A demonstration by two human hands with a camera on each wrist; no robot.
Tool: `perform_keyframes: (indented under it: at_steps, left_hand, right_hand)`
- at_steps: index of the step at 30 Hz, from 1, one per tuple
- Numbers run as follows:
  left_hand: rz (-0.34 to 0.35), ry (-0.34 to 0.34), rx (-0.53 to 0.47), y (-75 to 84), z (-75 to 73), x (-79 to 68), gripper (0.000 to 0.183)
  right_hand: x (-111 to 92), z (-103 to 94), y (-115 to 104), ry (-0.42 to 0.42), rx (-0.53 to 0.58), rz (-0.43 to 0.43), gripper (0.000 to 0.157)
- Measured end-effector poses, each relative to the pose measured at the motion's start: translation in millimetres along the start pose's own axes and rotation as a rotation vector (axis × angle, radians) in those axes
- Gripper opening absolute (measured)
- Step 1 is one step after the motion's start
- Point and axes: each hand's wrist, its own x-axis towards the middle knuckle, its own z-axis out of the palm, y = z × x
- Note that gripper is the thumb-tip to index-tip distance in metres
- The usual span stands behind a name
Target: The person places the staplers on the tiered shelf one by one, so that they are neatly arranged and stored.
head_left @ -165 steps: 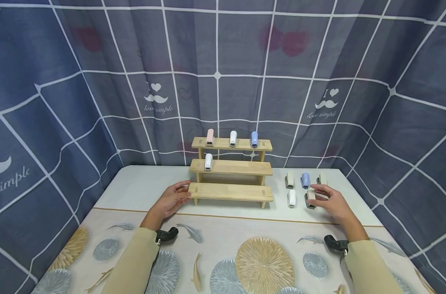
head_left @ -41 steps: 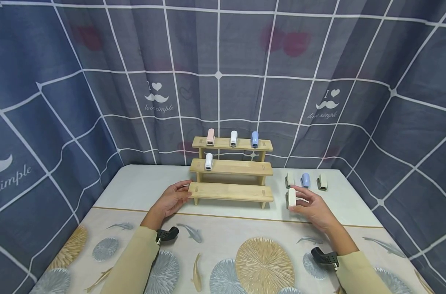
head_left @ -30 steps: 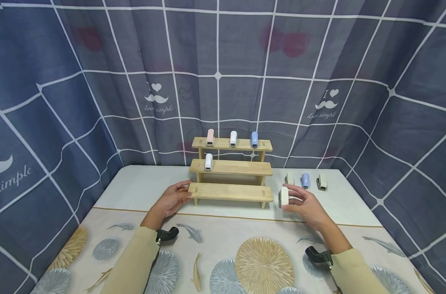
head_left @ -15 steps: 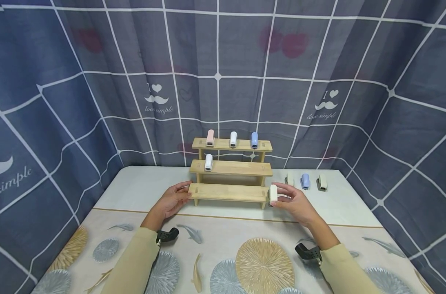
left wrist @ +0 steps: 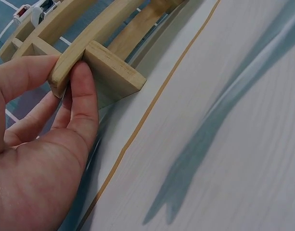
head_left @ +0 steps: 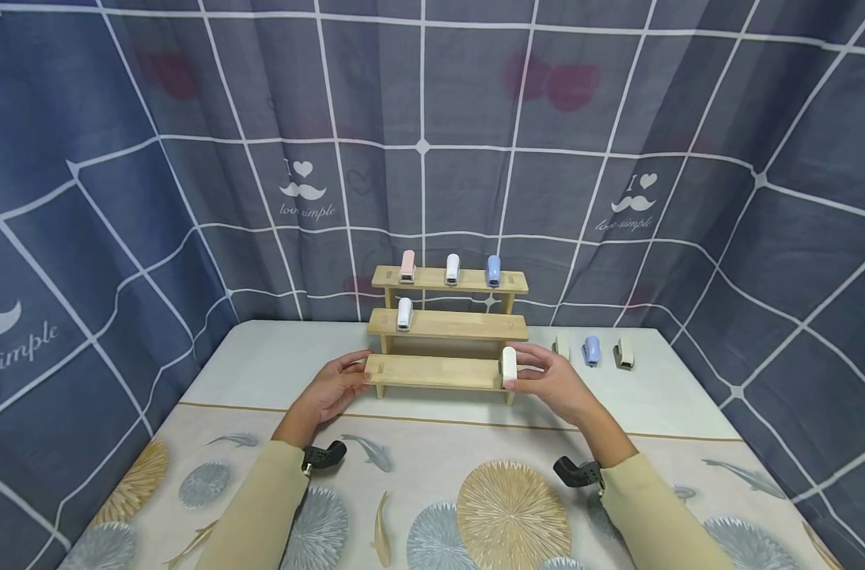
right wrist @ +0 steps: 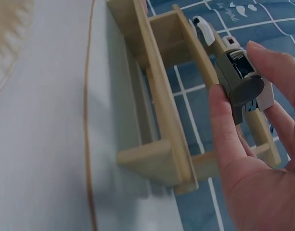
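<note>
A blue checked curtain [head_left: 375, 103] backs a white desk [head_left: 261, 364]. Left wrist: the left hand [left wrist: 41, 178] pinches the wooden rack [left wrist: 101, 30]; a tug could shift it. Right wrist: the right hand [right wrist: 258, 187] grips a cream stapler [right wrist: 241, 89]; lowered crooked, it might topple. Head: the stapler, at the rack's four o'clock, was just beyond its end half a second ago.

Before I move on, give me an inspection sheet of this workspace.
Surface: white tabletop; patterned cloth in front.
Job's things: three-tier wooden stand; top shelf bears pink stapler, white stapler, blue stapler; middle shelf, second white stapler at left; right of the stand, two cream staplers with second blue stapler between.
Clutter: nothing seen.
Hands: left hand pinches the left end of the lowest shelf; right hand holds a pale stapler at that shelf's right end, contact unclear.
Cables: nothing seen.
Surroundings: gridded dark-blue curtain behind and at both sides.
</note>
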Motion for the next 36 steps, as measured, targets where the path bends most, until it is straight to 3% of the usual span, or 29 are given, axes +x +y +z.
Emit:
perform_keyframes:
  at_steps: [13, 26, 36]
  left_hand:
    - [0.001, -0.006, 0.002, -2.2, -1.7, 1.9, 0.069]
    - [-0.005, -0.004, 0.014, -0.5, -1.3, 0.5, 0.07]
    - [0.0, 0.003, 0.008, -1.8, -1.5, 1.4, 0.069]
  right_hand:
    - [17.6, 15.1, -19.1, -0.003, 0.011, 0.026, 0.082]
    - [42.4, 33.7, -31.3, 0.0, 0.0, -0.042, 0.079]
    - [62.6, 46.5, -41.8, -0.009, -0.046, -0.033, 0.075]
